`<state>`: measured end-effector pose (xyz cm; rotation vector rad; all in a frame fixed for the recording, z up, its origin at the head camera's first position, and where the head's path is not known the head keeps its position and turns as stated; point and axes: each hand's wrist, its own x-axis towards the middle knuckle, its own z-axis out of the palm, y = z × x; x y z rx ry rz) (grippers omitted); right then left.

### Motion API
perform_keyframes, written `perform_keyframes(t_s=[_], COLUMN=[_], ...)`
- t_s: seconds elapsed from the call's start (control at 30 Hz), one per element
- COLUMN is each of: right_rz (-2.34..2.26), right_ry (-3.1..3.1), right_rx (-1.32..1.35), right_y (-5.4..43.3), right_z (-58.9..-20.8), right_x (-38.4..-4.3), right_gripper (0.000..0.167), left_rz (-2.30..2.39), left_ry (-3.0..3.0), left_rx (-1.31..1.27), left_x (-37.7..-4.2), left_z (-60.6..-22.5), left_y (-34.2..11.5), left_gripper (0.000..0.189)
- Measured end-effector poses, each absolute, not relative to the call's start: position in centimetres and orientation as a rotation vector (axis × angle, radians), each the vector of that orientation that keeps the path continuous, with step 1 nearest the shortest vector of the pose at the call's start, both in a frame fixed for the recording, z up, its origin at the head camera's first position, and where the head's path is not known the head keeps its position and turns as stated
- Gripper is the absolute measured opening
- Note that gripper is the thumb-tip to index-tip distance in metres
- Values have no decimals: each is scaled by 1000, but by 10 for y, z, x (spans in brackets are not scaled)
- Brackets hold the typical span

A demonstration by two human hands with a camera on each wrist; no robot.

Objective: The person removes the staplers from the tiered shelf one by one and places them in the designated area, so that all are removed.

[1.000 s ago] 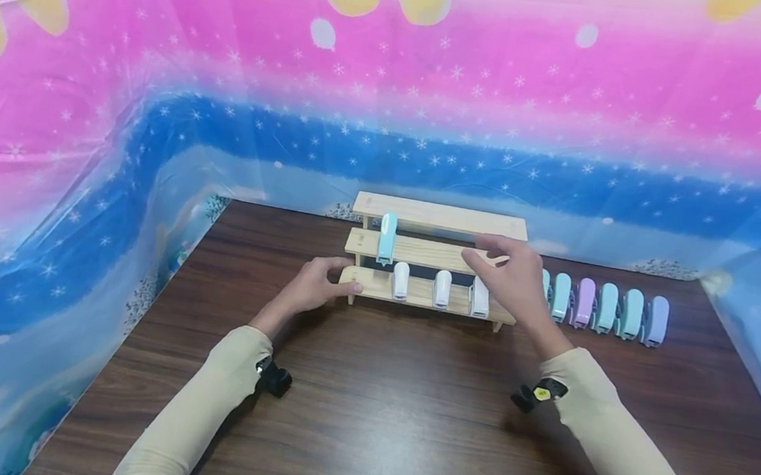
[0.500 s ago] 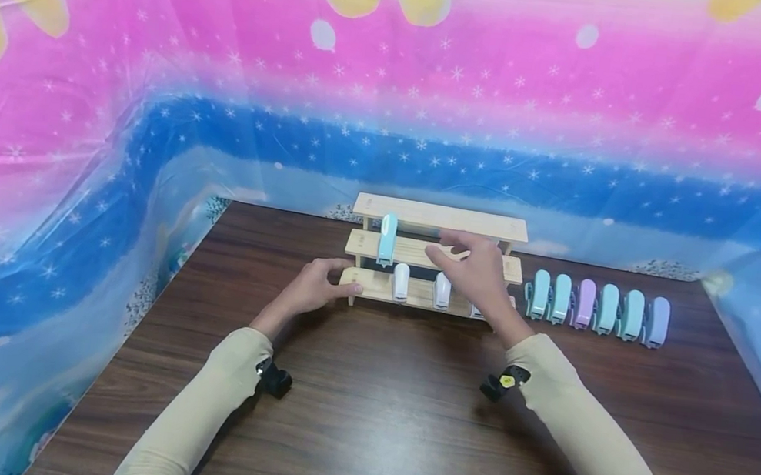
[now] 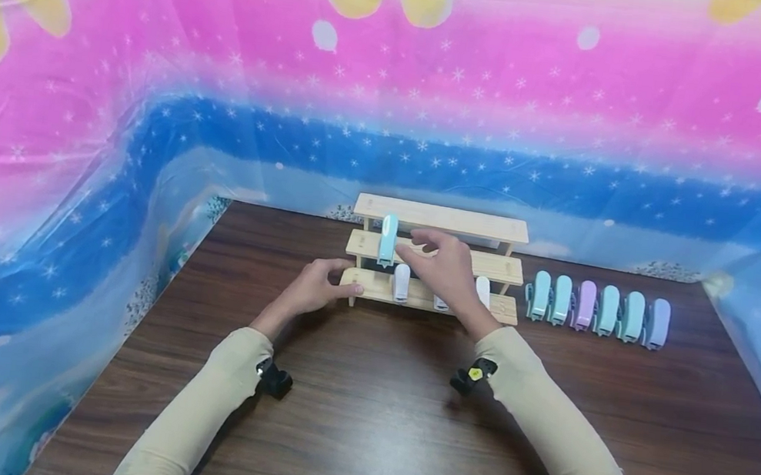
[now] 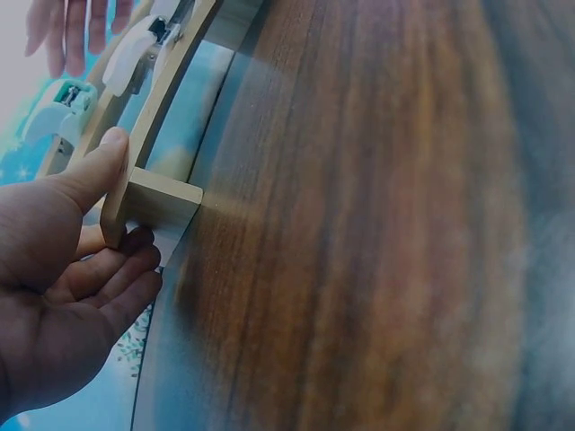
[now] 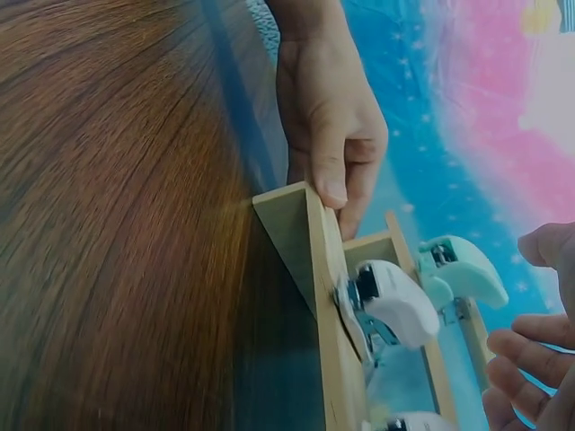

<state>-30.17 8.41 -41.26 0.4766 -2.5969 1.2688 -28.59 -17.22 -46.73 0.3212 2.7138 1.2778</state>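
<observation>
Left hand [image 3: 313, 286] pinches rack [image 3: 438, 216]; right hand [image 3: 445, 266], empty, fingers parted, near teal stapler [image 3: 388, 238] (its 9 o'clock): likely pre-grasp, needing a pinch.

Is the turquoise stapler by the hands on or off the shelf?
On. The head view shows the turquoise stapler standing on the middle shelf; the right wrist view shows a gap from the right hand.

Wooden rack [image 3: 441, 217], three-tier, left grip [image 3: 314, 285] on its end; turquoise stapler [image 3: 388, 239], right grip [image 3: 444, 269] beside it; six staplers [image 3: 584, 305], tabletop [image 3: 367, 430].
</observation>
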Motion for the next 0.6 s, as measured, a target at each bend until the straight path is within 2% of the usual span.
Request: perform_keyframes(t_s=[0.23, 0.6], right_rz=[1342, 1347], right_ry=[-2642, -2634], right_rx=[425, 429], right_y=[71, 58], right_z=[-415, -422], right_x=[-305, -311], right_gripper=[60, 56], left_rz=[1275, 1298], left_ry=[2707, 2701], left_rx=[320, 325], left_x=[-287, -287], left_z=[-466, -471], left_y=[-172, -173], left_gripper=[63, 62])
